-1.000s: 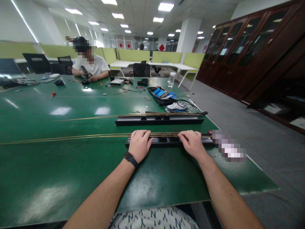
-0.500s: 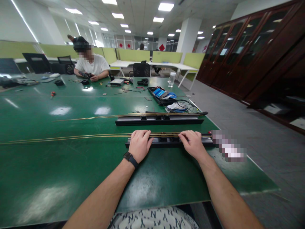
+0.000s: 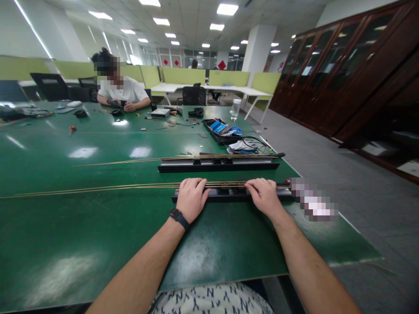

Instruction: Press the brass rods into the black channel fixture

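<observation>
A long black and silver rail lies across the green table in front of me. Thin brass-coloured rods run along its top and stretch far out to the left. My left hand is wrapped over the rail's left part and the rods, thumb on the near side; its fingertips are partly hidden. Toward the right part of the rail, my right hand is closed, with thumb and forefinger pinching at the rods. A second similar rail, also topped with brass-coloured rods, lies parallel behind the first.
Beyond the rear rail stands a black tray of blue items, with pale gloves beside it. A clear bottle is at the far edge. Across the table sits a person holding something dark. A blurred-out patch covers the rail's right end.
Both my hands and the rails stay practically where they were. The person across the table has shifted slightly left and lowered their head.
</observation>
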Motion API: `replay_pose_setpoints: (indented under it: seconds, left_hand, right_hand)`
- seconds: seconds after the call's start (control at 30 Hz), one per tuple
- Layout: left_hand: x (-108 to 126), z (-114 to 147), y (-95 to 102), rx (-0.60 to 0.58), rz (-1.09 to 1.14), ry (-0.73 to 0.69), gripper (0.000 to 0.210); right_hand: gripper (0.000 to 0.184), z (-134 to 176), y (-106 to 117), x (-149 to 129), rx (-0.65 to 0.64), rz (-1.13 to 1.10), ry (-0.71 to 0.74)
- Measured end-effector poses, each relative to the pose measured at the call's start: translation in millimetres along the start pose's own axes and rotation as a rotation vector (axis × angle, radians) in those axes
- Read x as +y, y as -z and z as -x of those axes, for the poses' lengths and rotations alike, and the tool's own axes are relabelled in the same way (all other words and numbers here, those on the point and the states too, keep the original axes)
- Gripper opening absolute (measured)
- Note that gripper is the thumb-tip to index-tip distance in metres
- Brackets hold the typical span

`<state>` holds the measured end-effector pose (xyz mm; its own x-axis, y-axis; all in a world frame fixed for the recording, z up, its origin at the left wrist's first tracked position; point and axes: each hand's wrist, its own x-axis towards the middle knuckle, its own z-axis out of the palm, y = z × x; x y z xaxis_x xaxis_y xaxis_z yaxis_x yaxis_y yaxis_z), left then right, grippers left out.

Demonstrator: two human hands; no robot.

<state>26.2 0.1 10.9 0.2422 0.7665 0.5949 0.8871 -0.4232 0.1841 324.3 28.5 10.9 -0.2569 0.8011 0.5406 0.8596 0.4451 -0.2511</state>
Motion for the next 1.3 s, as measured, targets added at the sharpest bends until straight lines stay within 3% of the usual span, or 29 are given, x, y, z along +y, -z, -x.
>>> replay_pose_setpoints:
  seconds: [1.3]
  left_hand:
    - [0.3,0.2,0.2,0.011,-0.020,-0.004,0.030]
  right_hand:
    - [0.023,0.4,5.0,-4.5,-0.013,-0.038,0.004]
